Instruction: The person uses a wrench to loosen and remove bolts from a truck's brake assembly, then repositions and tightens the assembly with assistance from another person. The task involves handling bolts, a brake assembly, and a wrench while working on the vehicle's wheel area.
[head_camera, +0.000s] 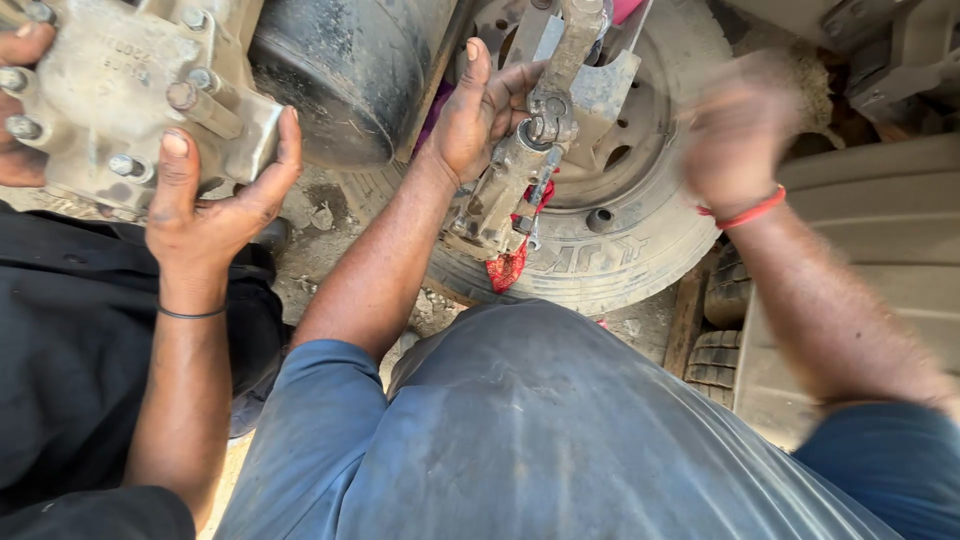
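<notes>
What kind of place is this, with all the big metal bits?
Probably an outdoor repair spot for trucks or other big vehicles. A large tyre lies on dirt ground, the left hand grips a greasy metal part, and a co-worker's hand steadies a heavy bolted casting.

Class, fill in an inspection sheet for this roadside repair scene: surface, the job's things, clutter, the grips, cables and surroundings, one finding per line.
Surface: dusty ground with small stones.
Job's things: greasy metal linkage part with a ring-shaped joint, a red rag hanging from it; it stands in front of a tyre lying flat.
Clutter: stacked tyre treads at the right.
Grips: left hand wraps the linkage part from behind; right hand is motion-blurred, red band at the wrist, grip cannot be told.
Cables: nothing seen.
Surroundings: another person's hand holds a bolted metal housing; black cylindrical tank behind.
</notes>
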